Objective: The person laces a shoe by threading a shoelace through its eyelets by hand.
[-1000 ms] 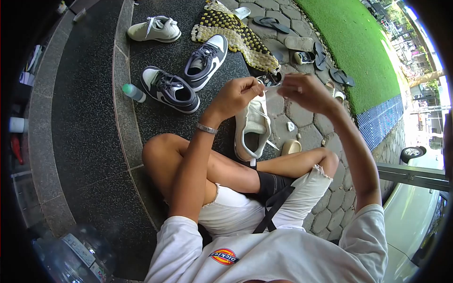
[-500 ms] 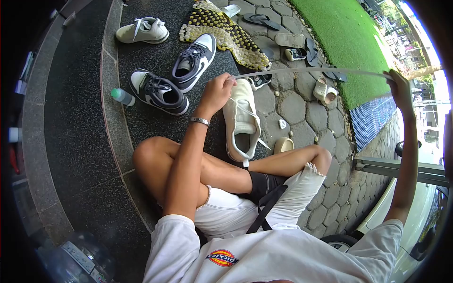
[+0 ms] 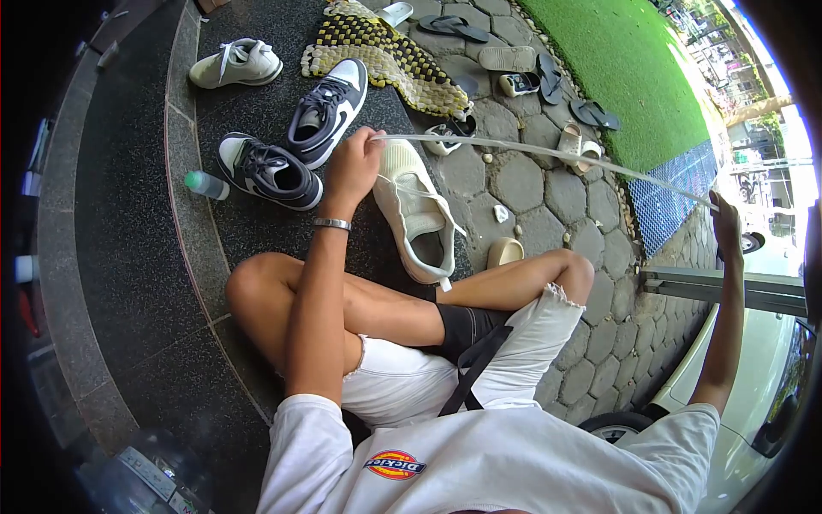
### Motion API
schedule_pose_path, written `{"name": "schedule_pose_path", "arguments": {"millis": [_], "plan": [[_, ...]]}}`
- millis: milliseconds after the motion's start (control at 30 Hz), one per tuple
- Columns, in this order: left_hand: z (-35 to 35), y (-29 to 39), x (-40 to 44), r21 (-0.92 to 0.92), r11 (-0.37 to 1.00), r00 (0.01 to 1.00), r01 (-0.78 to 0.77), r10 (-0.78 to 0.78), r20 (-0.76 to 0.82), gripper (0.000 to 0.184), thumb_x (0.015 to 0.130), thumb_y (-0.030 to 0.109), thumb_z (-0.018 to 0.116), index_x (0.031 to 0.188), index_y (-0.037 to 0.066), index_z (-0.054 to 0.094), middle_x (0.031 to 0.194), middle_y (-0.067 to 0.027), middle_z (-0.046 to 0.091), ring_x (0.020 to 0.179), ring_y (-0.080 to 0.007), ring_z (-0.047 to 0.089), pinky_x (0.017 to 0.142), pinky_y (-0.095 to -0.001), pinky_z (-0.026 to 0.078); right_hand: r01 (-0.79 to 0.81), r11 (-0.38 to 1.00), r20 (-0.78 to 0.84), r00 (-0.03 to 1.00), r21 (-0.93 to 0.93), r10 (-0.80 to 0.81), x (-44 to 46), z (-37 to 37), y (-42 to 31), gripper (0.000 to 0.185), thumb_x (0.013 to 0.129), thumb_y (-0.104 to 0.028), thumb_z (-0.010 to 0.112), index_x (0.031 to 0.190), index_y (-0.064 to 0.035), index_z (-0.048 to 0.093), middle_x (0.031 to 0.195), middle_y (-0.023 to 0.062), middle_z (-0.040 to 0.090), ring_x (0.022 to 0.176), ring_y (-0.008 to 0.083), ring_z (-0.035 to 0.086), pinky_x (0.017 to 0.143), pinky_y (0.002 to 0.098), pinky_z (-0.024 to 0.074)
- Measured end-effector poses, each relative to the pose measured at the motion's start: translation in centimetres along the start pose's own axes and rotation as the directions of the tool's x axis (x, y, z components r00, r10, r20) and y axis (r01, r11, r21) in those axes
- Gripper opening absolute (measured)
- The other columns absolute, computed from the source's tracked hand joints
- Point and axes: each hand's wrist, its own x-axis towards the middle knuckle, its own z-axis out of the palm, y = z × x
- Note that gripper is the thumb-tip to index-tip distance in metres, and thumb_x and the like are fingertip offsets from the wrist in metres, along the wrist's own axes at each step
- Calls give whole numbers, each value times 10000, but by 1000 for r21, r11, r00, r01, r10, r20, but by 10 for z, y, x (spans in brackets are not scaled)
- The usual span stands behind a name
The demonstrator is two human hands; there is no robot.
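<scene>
A long white shoelace [image 3: 531,148] runs nearly taut between my two hands. My left hand [image 3: 353,167], with a metal band on its wrist, pinches one end close to the toe of a cream-white shoe [image 3: 415,218]. Far out to the right, my right hand [image 3: 727,224] is closed on the other end. The shoe rests in front of my crossed legs, its opening towards me, with lacing across its tongue. Whether the held lace joins the shoe is hidden by my left hand.
Dark-and-white sneakers [image 3: 330,111], a grey-white shoe [image 3: 235,64] and a small green-capped bottle [image 3: 207,186] sit on the dark step. A woven mat [image 3: 385,56] lies ahead. Sandals [image 3: 507,58] are scattered on the stone paving, beside green turf [image 3: 625,77].
My right hand has moved lower, and the shoelace now slopes down to the right instead of arching. The whole view has shifted slightly, moving the shoes leftward.
</scene>
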Motion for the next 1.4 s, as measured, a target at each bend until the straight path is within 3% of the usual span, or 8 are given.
{"name": "schedule_pose_path", "arguments": {"millis": [400,500,667,900,1000,1200,1300,1400], "plan": [[-43,-19,8,-195,879,897,435,-403,184,185,928,204,743,1000,35,735,845,-45,747,682,-88,679,549,-236,524,-62,962,242,970,266,-4,-48,18,3,306,986,-249,679,805,-58,522,617,1,467,510,141,479,527,313,391],[-49,-33,8,-233,823,853,518,-480,204,263,945,266,729,967,4,740,787,-70,737,566,-113,664,496,-241,531,-530,405,577,817,745,8,-53,-44,-77,313,965,-272,703,834,-107,471,631,-85,343,535,24,366,497,229,297],[-43,-11,6,-26,808,790,588,-568,230,552,1039,464,535,844,-11,736,572,-47,630,388,-146,578,383,-234,451,-88,917,46,996,389,76,-56,-32,-83,177,1013,-142,625,933,6,575,788,44,517,719,174,550,685,321,452],[-16,-13,15,-644,350,733,681,-344,588,858,1049,671,90,1252,63,660,802,-56,711,542,-112,591,428,-201,388,176,979,161,968,107,-191,-33,-7,-146,252,1029,-115,560,848,44,633,864,143,551,859,319,575,835,395,455],[1,-10,21,-760,321,814,565,-366,451,679,1068,629,233,1424,106,478,1124,-183,712,783,-213,720,620,-276,580,-4,980,332,941,201,-64,-11,28,-166,319,1053,-199,562,858,30,671,837,100,548,800,282,578,814,409,470],[1,0,6,-816,89,781,571,-365,506,773,1016,749,171,1438,137,383,1172,-248,685,968,-340,741,681,-346,613,-441,162,470,839,883,-274,39,80,-294,440,1109,-384,480,1072,-10,709,764,-21,518,677,116,542,627,308,490],[-13,-18,16,-868,-72,701,491,-559,443,900,969,817,134,1248,45,502,1048,-185,676,922,-331,728,614,-315,597,-340,-397,427,892,852,152,62,66,-406,445,1106,-409,479,1058,-20,692,720,-33,483,624,92,506,544,267,430],[-33,-38,14,-823,64,683,564,-597,422,920,936,862,119,832,62,560,731,-55,555,649,-211,599,438,-217,403,-413,140,432,889,900,-154,88,138,-386,445,1103,-432,474,1039,-37,669,709,-42,485,589,80,467,522,248,378]]}}
